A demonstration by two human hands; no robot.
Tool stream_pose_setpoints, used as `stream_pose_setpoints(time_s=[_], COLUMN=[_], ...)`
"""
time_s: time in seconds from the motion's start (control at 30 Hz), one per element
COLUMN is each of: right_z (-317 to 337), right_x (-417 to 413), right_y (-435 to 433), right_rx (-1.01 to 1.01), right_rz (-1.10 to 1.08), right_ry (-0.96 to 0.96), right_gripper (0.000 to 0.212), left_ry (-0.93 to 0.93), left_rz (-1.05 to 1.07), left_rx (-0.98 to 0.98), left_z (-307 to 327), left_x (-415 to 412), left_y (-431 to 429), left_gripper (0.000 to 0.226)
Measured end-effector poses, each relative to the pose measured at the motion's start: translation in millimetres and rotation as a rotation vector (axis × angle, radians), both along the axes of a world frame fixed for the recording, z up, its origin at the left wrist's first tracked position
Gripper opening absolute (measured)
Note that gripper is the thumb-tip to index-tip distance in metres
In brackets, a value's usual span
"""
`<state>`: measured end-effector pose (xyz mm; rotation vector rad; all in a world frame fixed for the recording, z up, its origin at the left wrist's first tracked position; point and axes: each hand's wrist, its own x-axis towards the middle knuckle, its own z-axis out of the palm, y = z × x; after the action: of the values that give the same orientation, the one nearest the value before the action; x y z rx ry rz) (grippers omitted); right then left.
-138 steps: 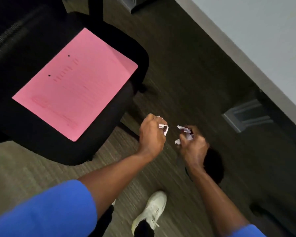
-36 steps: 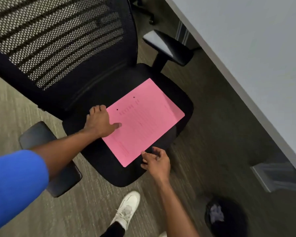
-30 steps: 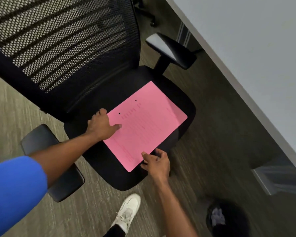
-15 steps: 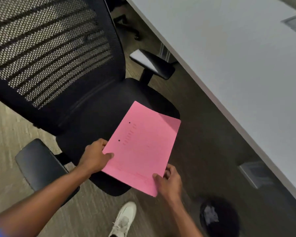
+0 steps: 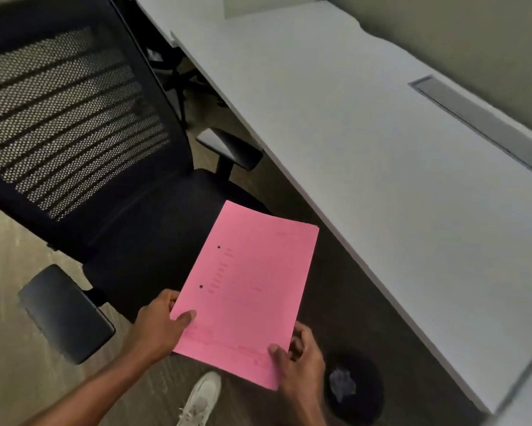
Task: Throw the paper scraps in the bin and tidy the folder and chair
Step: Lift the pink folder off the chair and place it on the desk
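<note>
I hold a pink folder in the air in front of the black office chair, above the seat's front right corner. My left hand grips its near left edge, thumb on top. My right hand grips its near right corner. The chair's seat is bare. Down at the lower right stands a round black bin on the floor, with crumpled white paper scraps inside.
A long pale grey desk runs along the right, with a metal cable flap near its far edge. The chair's armrests stick out left and right. My white shoe rests on the carpet below the folder.
The paper scraps left my hands and lie in the bin. Both hands took hold of the folder on the seat and lifted it off, up and toward the desk.
</note>
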<state>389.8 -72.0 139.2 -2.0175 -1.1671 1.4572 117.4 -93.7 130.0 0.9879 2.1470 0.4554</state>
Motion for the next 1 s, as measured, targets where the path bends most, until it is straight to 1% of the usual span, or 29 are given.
stream_pose_setpoints(time_s=[0.1, 0.27, 0.4, 0.5, 0.6, 0.7, 0.77, 1.0], right_z=[18, 51, 72, 103, 129, 149, 157, 164], right_x=[29, 87, 107, 128, 153, 174, 179, 177], right_y=[-11, -12, -6, -6, -11, -20, -25, -16], right_rx=[-0.006, 0.084, 0.153, 0.182, 0.201, 0.225, 0.233, 0.239], right_rz=[-0.013, -0.049, -0.059, -0.045, -0.078, -0.104, -0.124, -0.152], right_ry=[0.011, 0.065, 0.072, 0.069, 0.094, 0.107, 0.107, 0.108], right_gripper=[0.052, 0.053, 0.052, 0.052, 0.05, 0.055, 0.052, 0.051], left_ry=[-0.037, -0.103, -0.128, -0.156, -0.181, -0.206, -0.214, -0.213], left_rz=[0.017, -0.008, -0.011, -0.012, -0.047, -0.079, -0.092, -0.121], left_rx=[0.009, 0.077, 0.127, 0.173, 0.202, 0.217, 0.219, 0.25], left_z=[25, 80, 107, 132, 154, 168, 176, 188], left_x=[26, 71, 92, 115, 137, 154, 160, 159], left_y=[-2, 12, 17, 14, 11, 8, 8, 34], left_gripper=[0.027, 0.022, 0.027, 0.032, 0.035, 0.035, 0.036, 0.037])
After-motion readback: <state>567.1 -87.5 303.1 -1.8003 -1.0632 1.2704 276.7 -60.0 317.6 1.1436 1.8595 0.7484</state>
